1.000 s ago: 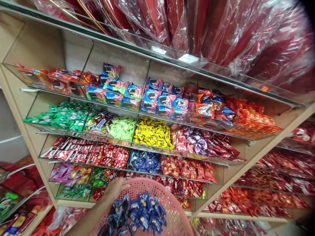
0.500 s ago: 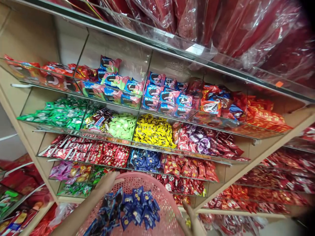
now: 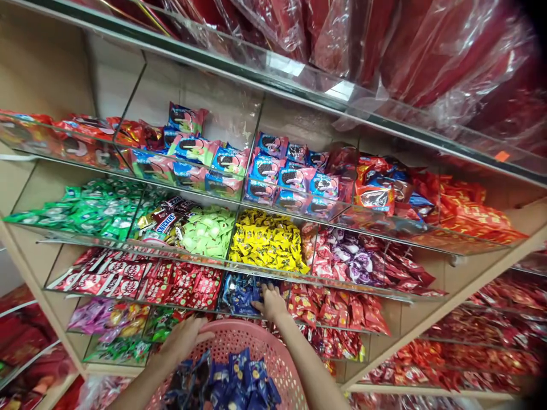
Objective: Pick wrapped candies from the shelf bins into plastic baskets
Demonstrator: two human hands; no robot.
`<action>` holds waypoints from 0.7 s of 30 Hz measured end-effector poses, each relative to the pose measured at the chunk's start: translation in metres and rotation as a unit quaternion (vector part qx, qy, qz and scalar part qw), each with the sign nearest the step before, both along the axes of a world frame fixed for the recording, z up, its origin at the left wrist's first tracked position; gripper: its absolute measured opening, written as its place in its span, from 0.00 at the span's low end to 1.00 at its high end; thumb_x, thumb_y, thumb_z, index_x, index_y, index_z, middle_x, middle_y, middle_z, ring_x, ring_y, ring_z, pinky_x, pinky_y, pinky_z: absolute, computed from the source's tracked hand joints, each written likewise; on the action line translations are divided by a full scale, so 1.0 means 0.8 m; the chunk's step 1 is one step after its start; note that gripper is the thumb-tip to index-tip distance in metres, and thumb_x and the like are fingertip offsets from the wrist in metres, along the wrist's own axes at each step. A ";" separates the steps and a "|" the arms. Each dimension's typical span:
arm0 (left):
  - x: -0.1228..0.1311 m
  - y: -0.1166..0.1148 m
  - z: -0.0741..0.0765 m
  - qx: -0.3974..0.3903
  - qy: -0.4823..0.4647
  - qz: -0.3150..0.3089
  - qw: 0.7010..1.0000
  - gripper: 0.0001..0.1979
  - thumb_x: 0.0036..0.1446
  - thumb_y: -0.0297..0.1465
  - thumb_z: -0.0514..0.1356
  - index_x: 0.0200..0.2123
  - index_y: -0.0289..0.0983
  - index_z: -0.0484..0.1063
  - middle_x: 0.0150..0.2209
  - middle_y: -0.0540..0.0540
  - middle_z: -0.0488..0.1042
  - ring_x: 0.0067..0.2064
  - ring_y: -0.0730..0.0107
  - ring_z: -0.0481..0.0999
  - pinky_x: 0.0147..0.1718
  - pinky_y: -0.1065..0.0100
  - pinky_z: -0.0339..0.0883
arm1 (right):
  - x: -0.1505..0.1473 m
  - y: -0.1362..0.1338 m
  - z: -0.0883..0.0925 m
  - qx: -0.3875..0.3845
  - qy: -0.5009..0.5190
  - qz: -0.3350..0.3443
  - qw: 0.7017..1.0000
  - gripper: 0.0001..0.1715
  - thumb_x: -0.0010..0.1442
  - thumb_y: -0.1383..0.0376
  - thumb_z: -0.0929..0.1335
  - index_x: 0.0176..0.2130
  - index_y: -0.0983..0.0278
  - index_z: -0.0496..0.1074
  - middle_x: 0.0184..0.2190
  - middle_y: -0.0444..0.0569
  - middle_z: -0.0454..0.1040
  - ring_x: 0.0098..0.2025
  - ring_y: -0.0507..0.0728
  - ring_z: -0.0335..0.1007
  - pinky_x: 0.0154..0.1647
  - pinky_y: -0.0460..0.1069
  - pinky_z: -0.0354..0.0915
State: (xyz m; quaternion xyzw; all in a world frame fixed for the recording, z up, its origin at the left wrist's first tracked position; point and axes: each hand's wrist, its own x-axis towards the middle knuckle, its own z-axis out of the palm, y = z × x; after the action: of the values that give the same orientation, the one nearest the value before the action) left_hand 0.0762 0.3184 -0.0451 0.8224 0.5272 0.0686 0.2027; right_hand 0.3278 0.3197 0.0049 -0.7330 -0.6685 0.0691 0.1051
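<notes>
My left hand (image 3: 186, 340) is closed on the far left rim of a pink perforated plastic basket (image 3: 284, 364). Blue wrapped sweets (image 3: 245, 370) lie in that basket, along with darker blue packets (image 3: 188, 382) at its left. My right hand (image 3: 272, 303) reaches past the rim into a shelf compartment of small blue packets (image 3: 240, 295). Its fingers are apart and rest over those packets, and the fingertips are partly lost among them. No packet shows clearly in its grasp.
Clear-fronted shelf compartments hold yellow sweets (image 3: 269, 242), light green sweets (image 3: 209, 230), red packets (image 3: 352, 307) and blue-pink cookie packs (image 3: 294, 176). A glass shelf edge (image 3: 256, 265) runs just above my right hand. Plastic-wrapped red items (image 3: 342, 34) stand on top.
My right hand has moved from the right side of the basket up to the blue packets on the shelf. The basket and my left hand sit lower in view.
</notes>
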 end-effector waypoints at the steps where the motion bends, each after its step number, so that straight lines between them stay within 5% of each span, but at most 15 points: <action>1: -0.002 0.002 -0.005 0.019 0.006 -0.004 1.000 0.17 0.54 0.46 0.48 0.29 0.40 0.67 0.29 0.46 0.74 0.40 0.57 0.73 0.32 0.69 0.57 | -0.001 0.004 -0.001 -0.010 -0.016 -0.007 1.000 0.30 0.49 0.57 0.67 0.52 0.62 0.61 0.48 0.56 0.66 0.51 0.64 0.59 0.43 0.55 0.61; 6: -0.009 0.011 -0.019 0.065 0.036 -0.007 0.997 0.20 0.54 0.49 0.47 0.30 0.40 0.67 0.29 0.46 0.74 0.36 0.58 0.74 0.29 0.69 0.57 | -0.007 0.012 -0.002 -0.059 -0.052 -0.022 0.997 0.32 0.48 0.55 0.69 0.50 0.65 0.63 0.46 0.58 0.68 0.50 0.66 0.60 0.42 0.56 0.61; 21: -0.007 0.003 0.004 0.050 0.050 -0.007 0.998 0.22 0.53 0.52 0.46 0.29 0.41 0.67 0.28 0.47 0.74 0.36 0.60 0.74 0.27 0.72 0.56 | 0.006 0.002 0.015 -0.083 -0.056 -0.010 0.995 0.34 0.48 0.55 0.69 0.52 0.62 0.60 0.49 0.56 0.65 0.51 0.64 0.59 0.45 0.56 0.60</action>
State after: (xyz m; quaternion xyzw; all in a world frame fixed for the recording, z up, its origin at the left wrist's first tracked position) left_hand 0.0704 0.3206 -0.0420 0.8376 0.5265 0.0525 0.1356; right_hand 0.3327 0.3212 0.0165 -0.7484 -0.6581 0.0820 0.0072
